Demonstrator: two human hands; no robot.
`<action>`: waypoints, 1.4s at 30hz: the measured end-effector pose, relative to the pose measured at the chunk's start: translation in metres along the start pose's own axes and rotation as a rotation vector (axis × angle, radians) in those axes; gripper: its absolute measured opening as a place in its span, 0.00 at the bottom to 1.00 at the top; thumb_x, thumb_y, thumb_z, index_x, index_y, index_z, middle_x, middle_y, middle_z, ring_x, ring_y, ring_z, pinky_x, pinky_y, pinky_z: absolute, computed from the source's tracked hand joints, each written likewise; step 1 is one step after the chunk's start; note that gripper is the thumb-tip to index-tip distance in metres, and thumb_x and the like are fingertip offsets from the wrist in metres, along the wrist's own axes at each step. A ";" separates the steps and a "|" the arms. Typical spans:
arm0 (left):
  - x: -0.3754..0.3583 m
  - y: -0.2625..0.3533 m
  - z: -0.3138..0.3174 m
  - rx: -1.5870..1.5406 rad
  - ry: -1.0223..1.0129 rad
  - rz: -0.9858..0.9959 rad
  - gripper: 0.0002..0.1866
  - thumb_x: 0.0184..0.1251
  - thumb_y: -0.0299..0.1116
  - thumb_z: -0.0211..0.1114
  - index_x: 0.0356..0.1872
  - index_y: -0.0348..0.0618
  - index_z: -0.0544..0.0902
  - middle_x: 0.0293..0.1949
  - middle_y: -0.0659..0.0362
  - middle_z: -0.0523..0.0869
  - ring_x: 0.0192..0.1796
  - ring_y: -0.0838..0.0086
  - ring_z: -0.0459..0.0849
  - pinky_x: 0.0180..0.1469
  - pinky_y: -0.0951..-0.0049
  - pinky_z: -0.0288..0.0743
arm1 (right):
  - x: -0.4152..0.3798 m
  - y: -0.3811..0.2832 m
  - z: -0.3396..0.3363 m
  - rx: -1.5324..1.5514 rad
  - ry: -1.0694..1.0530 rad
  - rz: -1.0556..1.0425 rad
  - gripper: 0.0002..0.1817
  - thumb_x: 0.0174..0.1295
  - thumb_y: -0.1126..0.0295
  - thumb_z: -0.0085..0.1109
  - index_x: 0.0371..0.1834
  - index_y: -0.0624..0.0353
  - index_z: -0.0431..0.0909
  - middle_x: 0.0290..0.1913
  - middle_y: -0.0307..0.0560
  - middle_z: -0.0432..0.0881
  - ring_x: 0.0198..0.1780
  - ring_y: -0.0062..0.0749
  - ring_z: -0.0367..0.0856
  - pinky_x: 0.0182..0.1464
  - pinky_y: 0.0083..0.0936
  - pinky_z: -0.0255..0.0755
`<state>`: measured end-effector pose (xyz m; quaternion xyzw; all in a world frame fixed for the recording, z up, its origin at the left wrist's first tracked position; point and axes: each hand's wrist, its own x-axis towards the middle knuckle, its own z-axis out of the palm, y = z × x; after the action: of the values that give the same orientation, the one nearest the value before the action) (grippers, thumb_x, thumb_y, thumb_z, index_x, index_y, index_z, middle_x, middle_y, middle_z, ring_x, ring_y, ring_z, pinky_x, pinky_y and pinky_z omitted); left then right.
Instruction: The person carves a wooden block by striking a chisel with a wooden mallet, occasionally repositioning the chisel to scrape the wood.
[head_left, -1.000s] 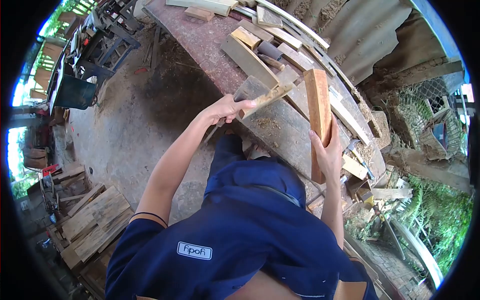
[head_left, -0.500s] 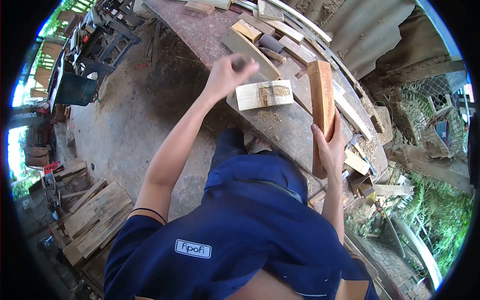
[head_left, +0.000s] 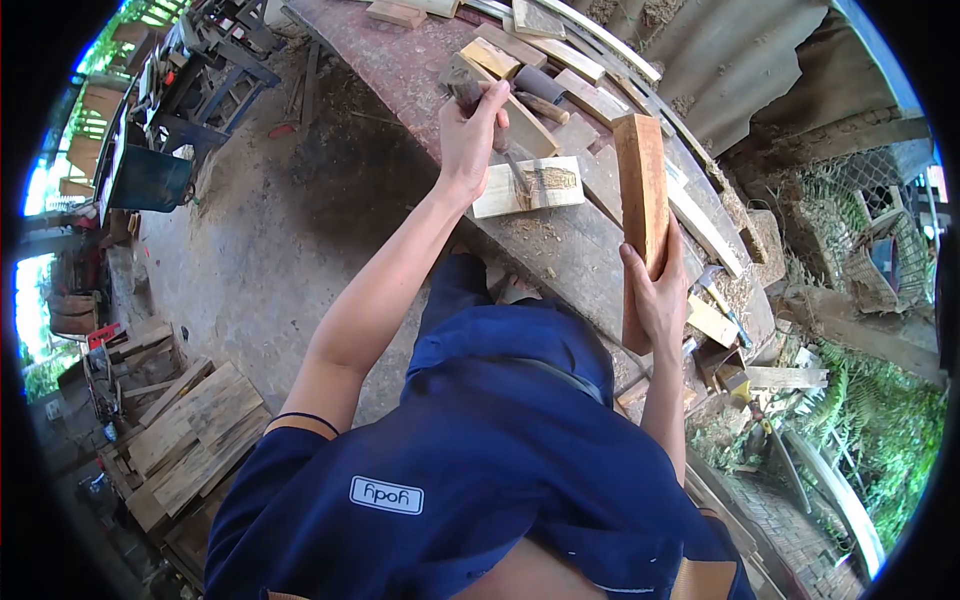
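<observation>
My left hand [head_left: 466,148] is closed round the handle of a chisel [head_left: 517,174], whose blade slants down over a pale wood block [head_left: 500,195]. The blade tip overlaps the left edge of a rough, carved-out patch on that block's top. In my right hand [head_left: 659,300] is a thick reddish-brown wooden bar [head_left: 642,185], gripped near its lower end and standing well to the right of the block. The block lies close to the edge of the workbench [head_left: 570,255], with wood chips scattered beside it.
Behind the block lie wood offcuts [head_left: 535,125], a dark cylinder [head_left: 540,84] and a wooden tool handle [head_left: 543,107]. A hammer [head_left: 722,305] rests right of my right hand. Boards [head_left: 200,430] are stacked on the floor at left, and a dark green bin [head_left: 150,178] stands farther back.
My left hand has turned and the chisel's blade now points down onto the block's carved patch. My right hand and the wooden bar have hardly moved.
</observation>
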<state>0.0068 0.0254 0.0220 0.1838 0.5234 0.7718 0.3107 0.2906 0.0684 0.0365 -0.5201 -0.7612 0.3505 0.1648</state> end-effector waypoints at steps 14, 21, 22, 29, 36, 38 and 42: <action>-0.040 -0.015 0.001 0.131 0.131 0.334 0.07 0.75 0.32 0.61 0.38 0.42 0.74 0.30 0.66 0.76 0.33 0.86 0.71 0.39 0.79 0.67 | 0.005 -0.020 -0.003 0.011 -0.054 -0.031 0.44 0.58 0.49 0.66 0.77 0.42 0.57 0.59 0.63 0.80 0.60 0.56 0.80 0.62 0.45 0.72; -0.054 -0.022 0.012 0.127 0.107 0.318 0.07 0.76 0.32 0.61 0.38 0.43 0.74 0.29 0.66 0.77 0.32 0.85 0.73 0.38 0.82 0.68 | 0.021 -0.060 -0.009 0.158 -0.089 -0.205 0.45 0.57 0.53 0.68 0.76 0.54 0.60 0.61 0.62 0.78 0.60 0.51 0.80 0.63 0.41 0.70; -0.053 -0.024 0.012 0.140 0.073 0.304 0.08 0.76 0.33 0.62 0.37 0.43 0.75 0.29 0.67 0.78 0.32 0.86 0.74 0.38 0.83 0.69 | 0.020 -0.079 -0.015 0.226 -0.084 -0.271 0.45 0.56 0.53 0.68 0.76 0.55 0.60 0.61 0.62 0.79 0.60 0.51 0.80 0.62 0.40 0.72; -0.055 -0.008 0.019 0.043 -0.104 0.154 0.03 0.70 0.24 0.60 0.39 0.35 0.80 0.33 0.64 0.82 0.37 0.82 0.78 0.42 0.77 0.73 | 0.027 -0.148 -0.029 0.047 -0.068 -0.831 0.44 0.55 0.58 0.69 0.77 0.48 0.60 0.43 0.60 0.87 0.37 0.52 0.88 0.41 0.40 0.82; -0.058 -0.012 0.017 0.233 -0.182 0.250 0.13 0.73 0.25 0.60 0.54 0.32 0.75 0.41 0.59 0.84 0.43 0.81 0.79 0.49 0.77 0.74 | 0.029 -0.162 -0.038 -0.102 -0.110 -0.750 0.42 0.55 0.55 0.69 0.75 0.46 0.64 0.40 0.59 0.87 0.40 0.53 0.88 0.44 0.40 0.81; -0.059 -0.011 0.019 0.215 -0.164 0.270 0.11 0.73 0.26 0.59 0.51 0.31 0.76 0.42 0.59 0.84 0.43 0.80 0.80 0.49 0.76 0.74 | 0.030 -0.156 -0.027 -0.001 0.031 -0.901 0.42 0.54 0.56 0.69 0.75 0.41 0.63 0.28 0.53 0.85 0.30 0.48 0.86 0.32 0.39 0.78; -0.050 0.001 0.018 -0.222 0.010 0.007 0.09 0.70 0.27 0.61 0.46 0.34 0.82 0.43 0.58 0.87 0.45 0.79 0.83 0.47 0.77 0.75 | 0.029 -0.141 -0.028 -0.263 -0.249 -0.651 0.44 0.55 0.53 0.67 0.77 0.41 0.59 0.31 0.58 0.86 0.34 0.53 0.87 0.41 0.43 0.80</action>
<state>0.0545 0.0043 0.0322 0.1464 0.4356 0.8269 0.3240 0.2006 0.0753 0.1523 -0.2207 -0.9396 0.2394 0.1057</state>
